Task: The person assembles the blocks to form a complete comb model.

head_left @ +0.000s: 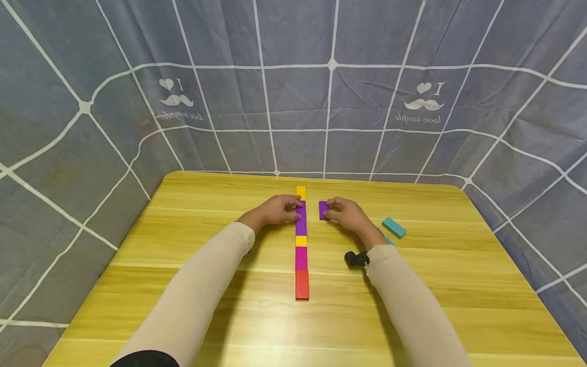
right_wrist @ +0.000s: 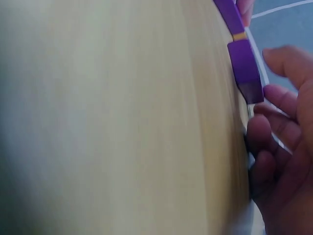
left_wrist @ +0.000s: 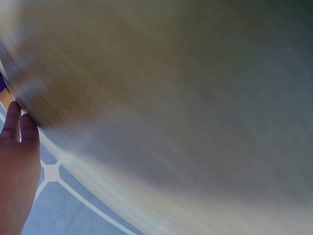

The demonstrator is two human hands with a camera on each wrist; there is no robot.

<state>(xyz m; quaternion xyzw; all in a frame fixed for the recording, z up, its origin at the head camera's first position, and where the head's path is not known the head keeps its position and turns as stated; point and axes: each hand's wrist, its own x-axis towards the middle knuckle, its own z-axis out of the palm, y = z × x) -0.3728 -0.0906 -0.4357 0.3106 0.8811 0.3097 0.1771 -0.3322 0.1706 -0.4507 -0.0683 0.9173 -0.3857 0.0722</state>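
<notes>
A straight line of flat coloured blocks runs away from me on the table: red [head_left: 302, 284], magenta [head_left: 301, 258], yellow [head_left: 300, 241], a purple stretch [head_left: 300, 224] and another yellow [head_left: 300, 191] at the far end. My left hand [head_left: 278, 209] touches the purple stretch from the left, its thumb and fingers spread along it. Right of the line, my right hand [head_left: 347, 214] holds a separate purple block [head_left: 322, 210] by its right side, with a gap between block and line. The right wrist view shows this purple block [right_wrist: 244, 63] at the fingertips.
A teal block [head_left: 394, 227] lies to the right of my right hand. Another teal piece [head_left: 389, 241] and a bit of purple are mostly hidden by the right wrist. A black wrist device [head_left: 356, 259] juts out there. Grey curtain [head_left: 298, 102] surrounds the wooden table [head_left: 206, 244].
</notes>
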